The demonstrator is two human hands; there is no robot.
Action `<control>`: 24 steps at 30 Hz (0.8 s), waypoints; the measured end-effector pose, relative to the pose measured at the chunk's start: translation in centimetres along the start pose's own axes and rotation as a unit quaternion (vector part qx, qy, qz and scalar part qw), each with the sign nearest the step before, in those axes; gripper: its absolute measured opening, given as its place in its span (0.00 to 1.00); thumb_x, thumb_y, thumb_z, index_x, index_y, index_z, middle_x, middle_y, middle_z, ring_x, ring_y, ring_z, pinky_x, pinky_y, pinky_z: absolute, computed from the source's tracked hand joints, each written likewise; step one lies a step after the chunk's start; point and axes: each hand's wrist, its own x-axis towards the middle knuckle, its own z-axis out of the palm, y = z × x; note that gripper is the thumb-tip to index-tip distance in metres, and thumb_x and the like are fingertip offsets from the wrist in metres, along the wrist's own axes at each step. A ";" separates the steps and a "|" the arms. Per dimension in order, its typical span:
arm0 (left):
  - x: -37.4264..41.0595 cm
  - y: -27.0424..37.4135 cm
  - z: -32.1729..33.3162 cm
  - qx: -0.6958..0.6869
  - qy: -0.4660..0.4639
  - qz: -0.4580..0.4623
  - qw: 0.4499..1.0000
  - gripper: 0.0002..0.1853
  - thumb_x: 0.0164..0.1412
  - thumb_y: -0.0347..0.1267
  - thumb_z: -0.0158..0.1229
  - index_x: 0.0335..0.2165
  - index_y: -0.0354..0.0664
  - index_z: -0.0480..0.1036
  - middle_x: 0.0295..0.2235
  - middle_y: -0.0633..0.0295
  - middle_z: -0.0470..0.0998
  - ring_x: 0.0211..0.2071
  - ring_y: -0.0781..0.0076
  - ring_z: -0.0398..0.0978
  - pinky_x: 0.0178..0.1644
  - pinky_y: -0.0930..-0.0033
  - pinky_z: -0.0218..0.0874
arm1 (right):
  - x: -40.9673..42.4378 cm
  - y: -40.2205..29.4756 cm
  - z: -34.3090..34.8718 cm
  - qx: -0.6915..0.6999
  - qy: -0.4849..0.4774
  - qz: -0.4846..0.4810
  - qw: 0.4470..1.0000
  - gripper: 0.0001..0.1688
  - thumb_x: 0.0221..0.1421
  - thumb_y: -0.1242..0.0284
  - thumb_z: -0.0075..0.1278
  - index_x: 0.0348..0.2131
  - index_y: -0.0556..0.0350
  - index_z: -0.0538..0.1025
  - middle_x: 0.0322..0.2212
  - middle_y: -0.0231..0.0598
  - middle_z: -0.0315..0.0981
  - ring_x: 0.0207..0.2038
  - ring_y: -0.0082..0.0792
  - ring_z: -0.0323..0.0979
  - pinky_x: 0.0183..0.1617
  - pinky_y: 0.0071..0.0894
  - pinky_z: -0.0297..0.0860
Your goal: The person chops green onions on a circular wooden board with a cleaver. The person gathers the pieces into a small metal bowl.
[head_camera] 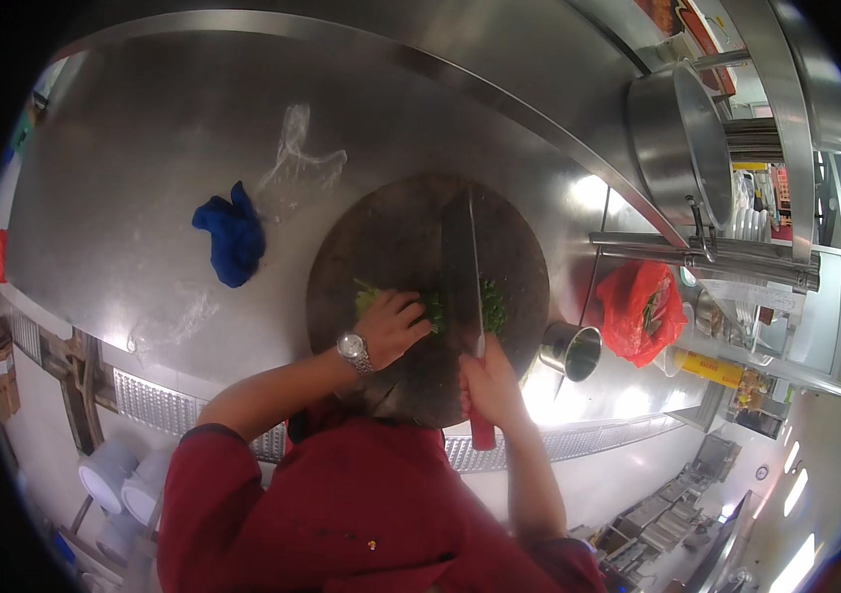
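On a round, dark chopping block [383, 230] lies a bunch of green leafy stalks [367, 298]. My left hand [394, 326], with a watch on its wrist, presses down on the bunch, fingers curled towards the blade. In my right hand [491, 382] is the red handle of a broad cleaver [460, 259]. Its blade stands across the greens and points away from me. Finely cut greens [493, 305] lie just right of the blade. The blade hides where it meets the stalks.
A blue cloth [231, 236] and clear plastic film [302, 159] lie on the steel worktop [131, 148] at left. To the block's right stand a metal cup [570, 351] and a red plastic bag [632, 311] holding greens. A large steel pot [669, 144] sits beyond a raised edge.
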 end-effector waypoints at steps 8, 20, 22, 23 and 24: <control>0.2 0.2 -0.3 -0.005 -0.035 -0.013 0.999 0.14 0.44 0.29 0.61 0.34 0.47 0.73 0.39 0.58 0.73 0.51 0.55 0.71 0.52 0.50 0.62 | 1.7 2.2 2.0 -0.056 0.037 -0.043 0.997 0.21 0.64 0.70 0.46 0.51 0.64 0.61 0.23 0.53 0.74 0.16 0.42 0.75 0.18 0.40 0.71; 1.0 0.4 -0.4 -0.006 -0.010 -0.009 1.000 0.13 0.45 0.28 0.61 0.34 0.45 0.73 0.39 0.59 0.73 0.50 0.54 0.72 0.52 0.51 0.62 | 0.9 1.0 1.1 0.007 0.027 -0.037 0.999 0.21 0.64 0.73 0.45 0.53 0.63 0.61 0.17 0.44 0.69 0.14 0.34 0.71 0.16 0.37 0.67; 0.7 0.3 0.3 -0.009 0.026 -0.001 1.000 0.13 0.44 0.28 0.61 0.34 0.45 0.73 0.39 0.59 0.74 0.50 0.54 0.72 0.52 0.51 0.62 | 0.0 -0.3 0.4 0.010 0.015 -0.010 1.000 0.22 0.64 0.73 0.45 0.53 0.64 0.60 0.16 0.42 0.68 0.13 0.33 0.70 0.15 0.36 0.67; 0.4 0.3 0.5 -0.006 0.020 -0.003 1.000 0.13 0.44 0.28 0.61 0.34 0.45 0.73 0.39 0.59 0.74 0.50 0.54 0.72 0.52 0.51 0.63 | -0.1 -0.5 0.2 0.011 0.009 0.004 1.000 0.22 0.64 0.73 0.45 0.53 0.64 0.59 0.16 0.41 0.68 0.12 0.32 0.69 0.15 0.35 0.67; 0.7 0.4 0.3 -0.005 0.014 0.000 1.000 0.13 0.44 0.28 0.61 0.34 0.45 0.73 0.39 0.59 0.74 0.50 0.54 0.72 0.51 0.51 0.63 | 0.6 1.3 1.0 0.016 0.028 -0.032 0.999 0.23 0.64 0.73 0.45 0.54 0.64 0.59 0.17 0.41 0.68 0.13 0.32 0.69 0.15 0.35 0.67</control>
